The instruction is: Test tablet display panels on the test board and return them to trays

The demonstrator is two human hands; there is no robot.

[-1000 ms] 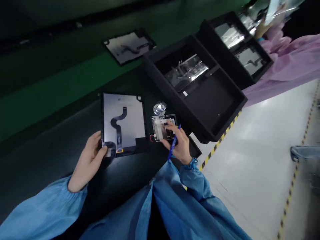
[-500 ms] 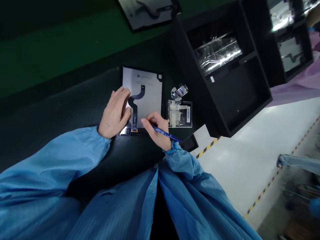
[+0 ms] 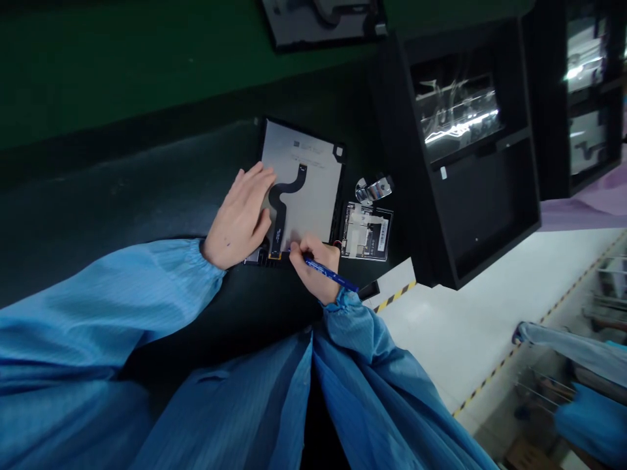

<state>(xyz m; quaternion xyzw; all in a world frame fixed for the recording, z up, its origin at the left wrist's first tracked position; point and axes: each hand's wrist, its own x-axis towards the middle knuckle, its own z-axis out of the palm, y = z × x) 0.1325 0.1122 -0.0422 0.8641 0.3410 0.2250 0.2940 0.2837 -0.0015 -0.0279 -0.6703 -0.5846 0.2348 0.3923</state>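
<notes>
Pressing down with spread fingers, the left hand (image 3: 240,219) lies open on the left part of a grey panel (image 3: 313,163), not grasping it, its fingertips just beside a black flex cable (image 3: 278,225) that curves down the panel's face. The right hand (image 3: 313,271) is closed around a blue pen (image 3: 329,272), with the pen's tip hidden by the fingers at the panel's lower edge, near the cable's end. The panel lies flat on a dark bench (image 3: 122,170), in front of the person. Just right of it lie a circuit board (image 3: 366,230) in a clear sleeve and a small shiny metal part (image 3: 373,190). Farther right stand two black foam trays (image 3: 455,215), holding more panels in shiny wrap. Another panel (image 3: 321,19) lies beyond, on a green strip (image 3: 147,72). Yellow-and-black tape (image 3: 394,297) marks the pale floor (image 3: 465,333) below the bench's edge.
</notes>
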